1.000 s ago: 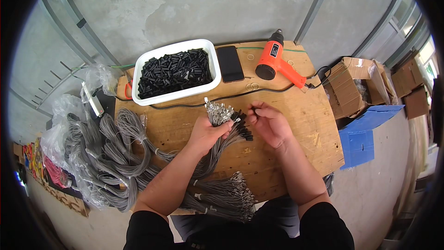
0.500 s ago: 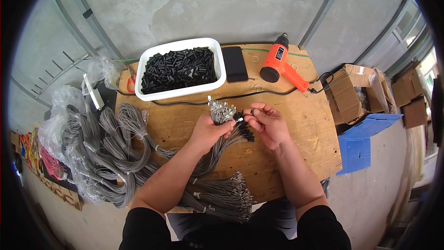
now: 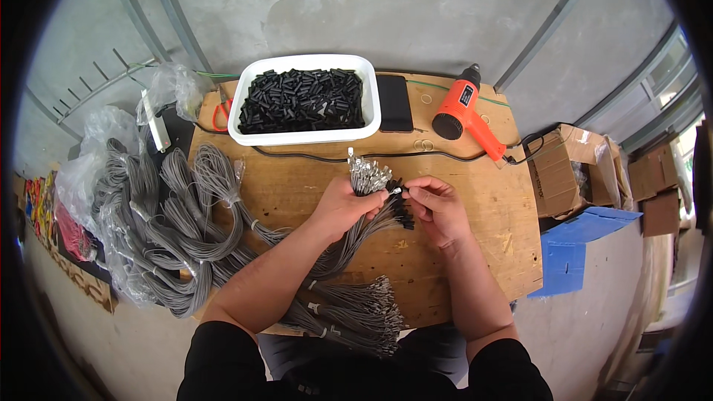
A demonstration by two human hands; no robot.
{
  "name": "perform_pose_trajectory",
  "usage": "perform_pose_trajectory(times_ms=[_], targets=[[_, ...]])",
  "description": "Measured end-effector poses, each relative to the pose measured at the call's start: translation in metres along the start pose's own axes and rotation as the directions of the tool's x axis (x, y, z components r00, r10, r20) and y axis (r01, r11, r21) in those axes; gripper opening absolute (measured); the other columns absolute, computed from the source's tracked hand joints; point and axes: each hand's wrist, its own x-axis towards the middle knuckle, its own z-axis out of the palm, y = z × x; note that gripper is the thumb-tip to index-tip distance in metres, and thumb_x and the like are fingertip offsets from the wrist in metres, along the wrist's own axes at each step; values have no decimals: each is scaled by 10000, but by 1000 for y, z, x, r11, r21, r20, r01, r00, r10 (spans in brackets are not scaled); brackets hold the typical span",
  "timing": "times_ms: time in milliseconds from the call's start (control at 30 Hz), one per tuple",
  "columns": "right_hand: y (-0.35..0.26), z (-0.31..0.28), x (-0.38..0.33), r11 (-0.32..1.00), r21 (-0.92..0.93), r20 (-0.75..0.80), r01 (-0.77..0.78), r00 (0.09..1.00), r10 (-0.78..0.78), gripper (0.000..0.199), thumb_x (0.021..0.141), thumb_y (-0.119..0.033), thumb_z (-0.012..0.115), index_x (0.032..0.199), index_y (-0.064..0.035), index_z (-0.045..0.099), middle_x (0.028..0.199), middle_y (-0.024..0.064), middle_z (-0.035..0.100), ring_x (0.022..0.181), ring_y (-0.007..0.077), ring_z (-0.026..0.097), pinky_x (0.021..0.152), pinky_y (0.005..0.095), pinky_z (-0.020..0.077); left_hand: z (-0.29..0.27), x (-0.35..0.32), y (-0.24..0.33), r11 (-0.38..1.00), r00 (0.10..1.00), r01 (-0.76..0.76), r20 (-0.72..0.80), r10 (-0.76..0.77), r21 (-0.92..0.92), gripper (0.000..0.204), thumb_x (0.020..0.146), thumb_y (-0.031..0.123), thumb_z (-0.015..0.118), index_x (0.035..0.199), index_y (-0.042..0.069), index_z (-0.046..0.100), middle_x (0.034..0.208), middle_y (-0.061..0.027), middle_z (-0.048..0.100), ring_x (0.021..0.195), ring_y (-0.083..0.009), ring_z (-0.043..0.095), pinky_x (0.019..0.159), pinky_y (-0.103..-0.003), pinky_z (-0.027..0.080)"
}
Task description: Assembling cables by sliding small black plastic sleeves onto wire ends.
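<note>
My left hand [image 3: 343,206] is closed round a bundle of grey cables whose silvery terminal ends [image 3: 368,174] fan out above the fist. One light-tipped end stands out to the right, beside my thumb. My right hand [image 3: 440,208] pinches a small black tube [image 3: 405,192] between thumb and fingertips, right up against that end. Whether the tube is over the end or only touching it, I cannot tell. Below the fingers, several cable ends with black sleeves [image 3: 403,217] hang from the bundle. Farther back, a white tub [image 3: 304,138] holds a heap of short black tubes [image 3: 301,100].
A red heat gun [image 3: 469,113] and a black phone [image 3: 394,104] lie behind my hands, with a black cord running across the wooden table [image 3: 490,200]. Coiled grey cables [image 3: 174,215] pile up at left. More terminal ends [image 3: 375,312] lie near the front edge. A cardboard box [image 3: 561,171] stands at right.
My right hand has brought the black tube leftward to the light-tipped cable end. The left hand keeps its hold on the bundle. The whole view has shifted a little.
</note>
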Motion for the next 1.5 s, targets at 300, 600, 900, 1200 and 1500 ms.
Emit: perform_pose_trajectory(times_ms=[300, 600, 900, 1200, 1500], targets=[[1, 12, -6, 983, -129, -39, 127, 990, -133, 131, 884, 20, 701, 1000, -41, 691, 867, 25, 693, 619, 16, 481, 531, 167, 342, -2, 1, -3, 999, 1000, -31, -2, 31, 43, 77, 909, 69, 697, 891, 3, 663, 750, -20, 630, 650, -93, 575, 583, -258, 469], [9, 11, -3, 913, -249, -38, 324, 938, -343, 138, 881, 66, 686, 997, -8, 698, 895, 39, 721, 610, 9, 450, 530, 166, 342, 1, 0, -1, 999, 999, -39, 5, 39, 21, 138, 911, 62, 685, 793, 21, 627, 681, -3, 586, 586, -80, 522, 530, -252, 404], [9, 10, -5, 915, -299, -61, 272, 951, -302, 132, 874, 68, 708, 1001, 30, 707, 952, 52, 711, 857, 92, 630, 800, 232, 517, 1, -2, 2, 994, 999, -44, 16, 43, 98, 151, 901, 57, 673, 768, 30, 607, 654, 6, 571, 567, -73, 504, 523, -256, 388], [9, 11, -5, 929, -273, -36, 252, 962, -271, 86, 881, 43, 717, 962, 20, 698, 904, 35, 699, 811, 78, 609, 756, 223, 498, 1, -1, 1, 992, 999, -50, 20, 48, 118, 155, 889, 54, 678, 753, 34, 605, 636, 15, 558, 563, -67, 491, 520, -261, 380], [9, 12, -4, 959, -208, -44, 194, 977, -207, 61, 897, 15, 711, 952, 2, 686, 860, 23, 683, 732, 55, 574, 657, 197, 461, 1, -2, -1, 994, 995, -95, 29, 94, 55, 135, 909, 60, 680, 794, 18, 624, 689, 2, 590, 604, -73, 522, 543, -254, 414]])
